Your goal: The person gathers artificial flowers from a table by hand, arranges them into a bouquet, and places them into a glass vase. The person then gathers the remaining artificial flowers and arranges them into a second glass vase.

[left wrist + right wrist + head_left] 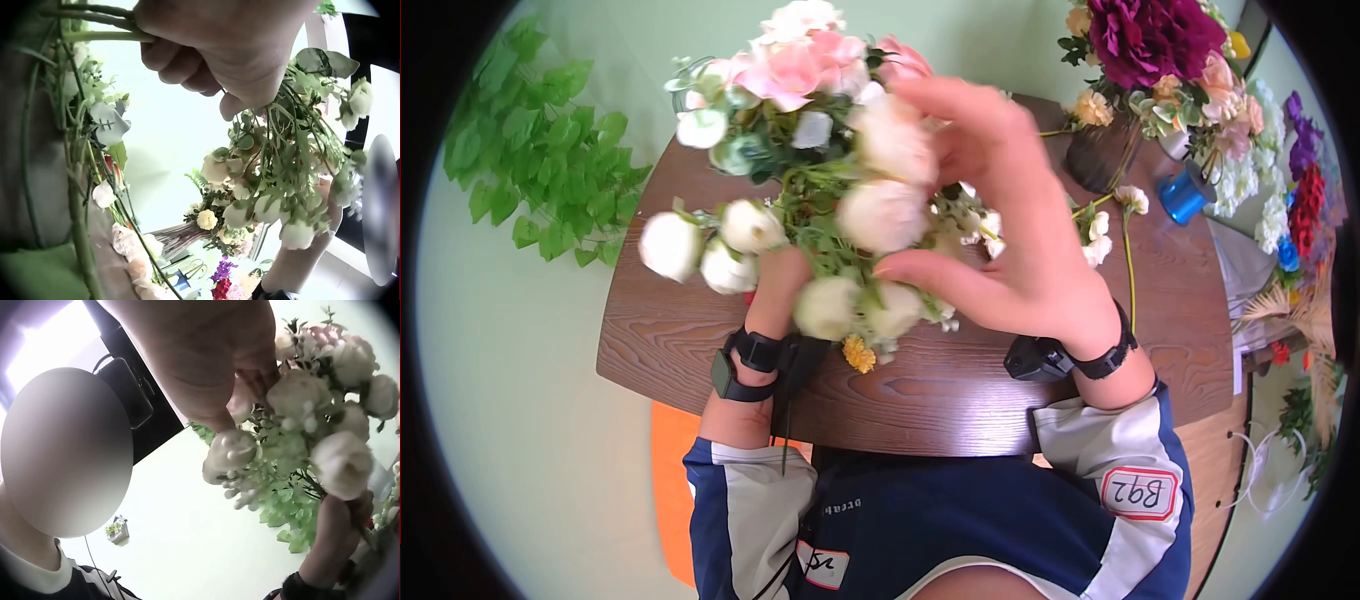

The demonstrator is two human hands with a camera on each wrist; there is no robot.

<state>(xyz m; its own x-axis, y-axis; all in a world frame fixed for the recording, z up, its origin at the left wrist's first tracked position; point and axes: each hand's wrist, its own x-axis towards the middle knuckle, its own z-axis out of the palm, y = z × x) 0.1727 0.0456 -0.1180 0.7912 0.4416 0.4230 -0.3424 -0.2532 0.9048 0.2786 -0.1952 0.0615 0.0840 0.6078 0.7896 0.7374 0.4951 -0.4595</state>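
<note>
My left hand (215, 47) grips the bundled stems of a bouquet of artificial flowers, which stick out past the fist in the left wrist view. Blooms hide most of that hand in the head view. The bouquet has pink flowers (790, 75) at the top, round white blooms (670, 246) at the side, and green leaves between them. My right hand (1010, 220) curves loosely along the bouquet's right side, thumb and fingers spread apart. Its fingertips reach in at the pale blooms (882, 215). From the right wrist view, its fingers are partly behind a white flower (300, 390).
The bouquet is above a dark wooden table (960, 400). A yellow flower (859, 354) shows below it. At the back right are a dark vase (1100, 155) of flowers, a blue container (1186, 192) and loose white-flowered stems (1130, 250). Green leaves (550, 150) hang on the left wall.
</note>
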